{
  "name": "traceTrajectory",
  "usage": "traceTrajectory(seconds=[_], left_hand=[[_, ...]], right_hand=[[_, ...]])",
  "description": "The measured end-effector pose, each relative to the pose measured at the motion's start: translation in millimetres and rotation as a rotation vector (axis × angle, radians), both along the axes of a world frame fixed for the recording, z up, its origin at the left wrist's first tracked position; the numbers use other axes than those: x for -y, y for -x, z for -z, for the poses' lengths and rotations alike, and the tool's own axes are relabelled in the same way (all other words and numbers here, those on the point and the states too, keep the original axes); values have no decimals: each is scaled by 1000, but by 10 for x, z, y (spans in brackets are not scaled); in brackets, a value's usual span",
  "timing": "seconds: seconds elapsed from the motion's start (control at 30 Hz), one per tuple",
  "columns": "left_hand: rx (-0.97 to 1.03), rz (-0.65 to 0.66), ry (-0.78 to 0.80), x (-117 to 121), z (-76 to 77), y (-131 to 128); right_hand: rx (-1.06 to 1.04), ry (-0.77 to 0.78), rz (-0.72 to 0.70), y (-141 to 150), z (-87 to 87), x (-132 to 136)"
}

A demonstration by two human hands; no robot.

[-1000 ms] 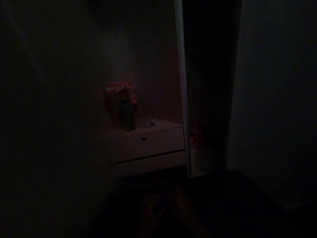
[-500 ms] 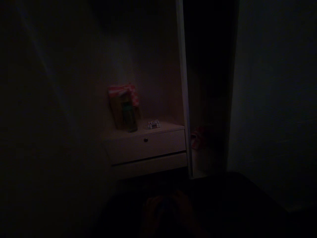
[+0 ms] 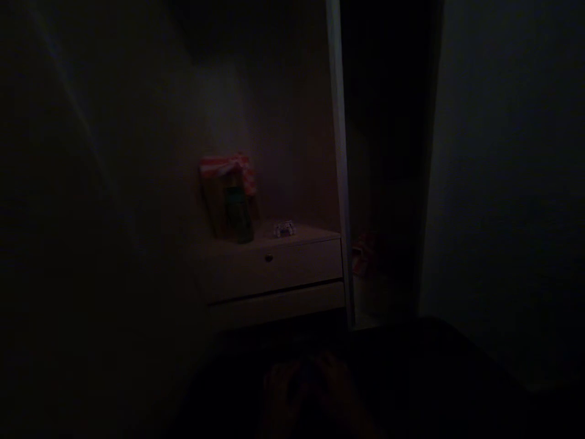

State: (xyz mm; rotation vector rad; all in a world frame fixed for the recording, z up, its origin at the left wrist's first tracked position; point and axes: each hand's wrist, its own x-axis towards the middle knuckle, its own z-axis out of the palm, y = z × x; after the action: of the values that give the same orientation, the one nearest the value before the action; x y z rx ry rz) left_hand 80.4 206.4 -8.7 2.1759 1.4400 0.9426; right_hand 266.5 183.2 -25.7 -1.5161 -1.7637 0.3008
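Note:
The room is very dark. My left hand and my right hand show only as faint reddish shapes close together at the bottom centre, and whether anything dark is between them cannot be made out. Their fingers are too dim to read. Ahead of them is a pale drawer unit with a small round knob.
On the drawer unit stand a box with a red-and-white striped top, a green bottle and a small pale item. A white upright panel divides off a dark compartment holding something red. A dark wall is at right.
My hands have grown dimmer and sit slightly lower in the picture. The view has shifted a little; the things on the drawer unit have not moved.

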Motion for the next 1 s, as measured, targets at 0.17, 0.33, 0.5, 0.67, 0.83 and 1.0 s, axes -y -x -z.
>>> traceTrajectory(seconds=[0.17,0.33,0.5,0.67,0.83,1.0], left_hand=[[17,-35,40,8,-12,-7],[346,17,114,0,-130,-47],[668,74,242,-47,-162,-70],[729,33,362,-76,-132,-89],[736,34,362,-18,-248,-126],[740,-2,356,-4,-289,-131]], right_hand=[[54,-42,107,41,62,-38],[-82,-81,95,44,-115,1],[-476,55,-41,10,-195,-33],[-630,37,-62,-12,-278,-31],[-659,32,-110,7,-325,4],[-684,56,-110,56,-232,-10]])
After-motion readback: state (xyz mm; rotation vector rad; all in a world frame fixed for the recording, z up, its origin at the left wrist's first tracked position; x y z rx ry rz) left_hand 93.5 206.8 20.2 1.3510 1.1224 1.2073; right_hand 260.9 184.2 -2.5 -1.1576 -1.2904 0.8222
